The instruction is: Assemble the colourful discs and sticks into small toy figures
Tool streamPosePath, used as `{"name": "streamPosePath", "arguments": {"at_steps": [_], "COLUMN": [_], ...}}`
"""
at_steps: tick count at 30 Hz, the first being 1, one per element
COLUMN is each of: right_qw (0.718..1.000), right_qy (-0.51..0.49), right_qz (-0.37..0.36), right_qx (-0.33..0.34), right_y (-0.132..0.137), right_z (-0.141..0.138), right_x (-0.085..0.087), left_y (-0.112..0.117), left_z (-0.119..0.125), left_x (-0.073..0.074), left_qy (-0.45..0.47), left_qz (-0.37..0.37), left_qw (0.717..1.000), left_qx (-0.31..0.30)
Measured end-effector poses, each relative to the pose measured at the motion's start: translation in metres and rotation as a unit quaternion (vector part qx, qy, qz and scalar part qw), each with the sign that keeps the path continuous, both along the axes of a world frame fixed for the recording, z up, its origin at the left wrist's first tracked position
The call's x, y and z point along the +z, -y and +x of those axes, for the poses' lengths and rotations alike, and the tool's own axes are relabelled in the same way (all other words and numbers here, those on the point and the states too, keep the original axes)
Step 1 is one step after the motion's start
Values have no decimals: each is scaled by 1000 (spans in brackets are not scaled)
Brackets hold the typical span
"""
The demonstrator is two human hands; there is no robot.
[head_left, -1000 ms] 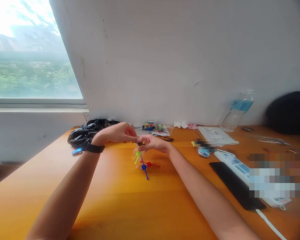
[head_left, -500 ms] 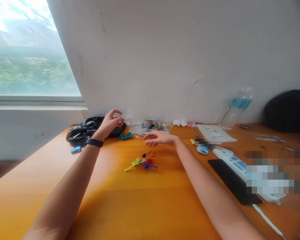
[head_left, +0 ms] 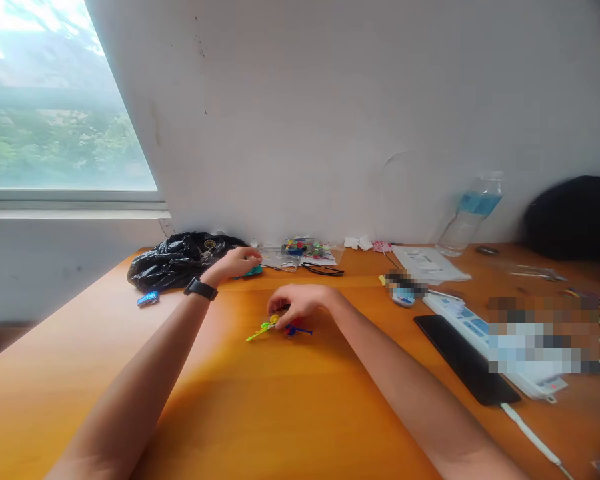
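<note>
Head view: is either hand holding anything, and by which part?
Cannot be told: the right hand rests on the coloured picks lying on the table; left hand touches a teal piece.

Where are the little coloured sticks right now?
In the head view, the coloured sticks lie near the middle of the orange table, at the fingertips of the right hand, the green one poking out leftward.

Head-worn camera looks forward and down over the table (head_left: pixel 290 413) toward the wall (head_left: pixel 330 100).
</note>
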State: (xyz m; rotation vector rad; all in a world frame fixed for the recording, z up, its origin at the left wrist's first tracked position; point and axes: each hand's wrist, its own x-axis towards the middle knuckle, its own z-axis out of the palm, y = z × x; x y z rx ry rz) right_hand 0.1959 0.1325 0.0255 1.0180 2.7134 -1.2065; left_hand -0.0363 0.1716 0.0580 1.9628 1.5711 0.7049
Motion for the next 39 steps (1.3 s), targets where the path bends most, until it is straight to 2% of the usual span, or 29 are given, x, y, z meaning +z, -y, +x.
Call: {"name": "streamPosePath", "arguments": {"at_steps": [3, 5, 6, 10, 13, 18, 23, 25, 28, 31, 35, 39], "right_qw": [997, 992, 989, 982, 985, 995, 997, 990, 969, 969, 980, 984], "right_qy": [71, 120, 143, 178, 152, 88, 3, -65, -155, -157, -124, -121], "right_qz": [-19, -25, -30, -34, -12, 25, 59, 47, -19, -15, 61, 37], "right_qx": [14, 20, 27, 61, 75, 42, -59, -117, -189, -189, -143, -127], "right_y": [1, 3, 4, 8, 7, 4, 4, 4, 4, 5, 10, 19], "right_z": [5, 10, 13, 21, 25, 26, 19, 14, 6, -1, -5, -11], "right_x": [4, 14, 20, 39, 42, 38, 34, 32, 25, 16, 6, -1], "left_y": [12, 17, 19, 21, 26, 32, 27, 26, 25, 20, 14, 19], "left_z": [5, 9, 10, 17, 21, 21, 16, 14, 9, 3, -2, 2], "left_x": [7, 7, 7, 3, 6, 15, 18, 20, 21, 17, 9, 6], "left_qy": [2, -11, -27, -101, -95, -25, 32, 67, 88, 33, -68, -129], "left_qz": [-56, -109, -138, -217, -232, -199, -139, -114, -86, -74, -128, -250], "left_qw": [987, 961, 948, 907, 894, 903, 924, 933, 942, 949, 940, 909], "left_qx": [-152, -253, -285, -345, -372, -381, -355, -334, -312, -305, -308, -307]}}
